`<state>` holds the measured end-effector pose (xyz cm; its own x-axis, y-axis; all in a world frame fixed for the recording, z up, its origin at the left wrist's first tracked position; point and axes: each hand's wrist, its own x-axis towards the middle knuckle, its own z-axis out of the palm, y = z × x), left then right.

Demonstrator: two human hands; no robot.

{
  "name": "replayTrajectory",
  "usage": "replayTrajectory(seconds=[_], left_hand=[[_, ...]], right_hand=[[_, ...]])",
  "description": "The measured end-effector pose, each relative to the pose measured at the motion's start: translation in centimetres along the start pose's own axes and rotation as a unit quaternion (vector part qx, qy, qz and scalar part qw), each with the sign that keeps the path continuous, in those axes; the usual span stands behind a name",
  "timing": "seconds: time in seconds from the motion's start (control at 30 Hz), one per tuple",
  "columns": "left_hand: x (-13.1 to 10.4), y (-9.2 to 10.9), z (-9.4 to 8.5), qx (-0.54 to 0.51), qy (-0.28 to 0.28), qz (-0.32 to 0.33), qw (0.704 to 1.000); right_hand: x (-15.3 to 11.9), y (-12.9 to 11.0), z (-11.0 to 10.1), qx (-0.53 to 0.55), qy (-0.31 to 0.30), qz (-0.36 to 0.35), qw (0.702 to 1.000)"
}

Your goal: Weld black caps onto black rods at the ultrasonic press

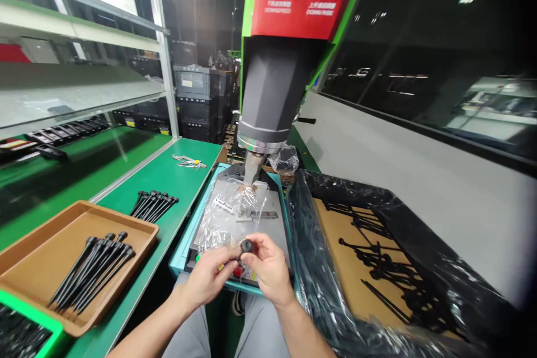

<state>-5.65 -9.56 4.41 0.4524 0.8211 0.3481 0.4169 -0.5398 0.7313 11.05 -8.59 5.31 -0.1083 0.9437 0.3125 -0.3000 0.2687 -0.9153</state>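
Observation:
Both hands meet over the front edge of the machine's base plate [268,196]. A small round black part [246,246] is pinched between the thumb and fingers of my right hand [268,265]. My left hand [213,274] closes its thumb and fingertips at the left side of the same part; how much it grips there is partly hidden. Just beyond the hands, clear plastic film [218,218] covers part of the plate. The metal horn [253,168] of the press points down above the plate's back.
Left, a brown tray [79,218] holds black rods [94,268]; more rods [154,205] lie on the green bench [184,179] behind it, near pliers [188,162]. Right, a box lined with black plastic [304,235] holds black parts [377,260]. The red press head [302,5] hangs above.

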Motion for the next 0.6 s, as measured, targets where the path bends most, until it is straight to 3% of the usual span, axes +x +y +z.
replayTrajectory(seconds=[0.1, 0.17, 0.23, 0.33, 0.43, 0.5, 0.6], left_hand=[[-0.3, 0.1, -0.8, 0.026, -0.006, -0.027, 0.999], [-0.1, -0.9, -2.4, 0.07, 0.007, -0.062, 0.996], [0.3, -2.5, -5.3, 0.127, 0.03, -0.128, 0.983], [1.2, -5.2, -11.0, 0.201, 0.076, -0.244, 0.946], [1.8, -7.3, -16.1, 0.229, 0.112, -0.299, 0.919], [2.0, -8.2, -18.1, 0.24, 0.129, -0.322, 0.906], [2.0, -8.9, -19.1, 0.251, 0.146, -0.351, 0.89]], right_hand=[[0.5, 0.7, 0.4, 0.029, 0.028, 0.042, 0.998], [0.8, 1.1, 0.2, 0.018, 0.042, 0.072, 0.996], [0.9, 1.6, -0.3, 0.001, 0.049, 0.098, 0.994], [0.5, 2.3, -1.5, -0.014, 0.038, 0.12, 0.992], [-0.1, 3.1, -2.7, -0.013, 0.033, 0.136, 0.99], [-0.5, 3.4, -3.2, -0.017, 0.048, 0.15, 0.987], [-0.7, 3.6, -3.9, -0.031, 0.071, 0.167, 0.983]])
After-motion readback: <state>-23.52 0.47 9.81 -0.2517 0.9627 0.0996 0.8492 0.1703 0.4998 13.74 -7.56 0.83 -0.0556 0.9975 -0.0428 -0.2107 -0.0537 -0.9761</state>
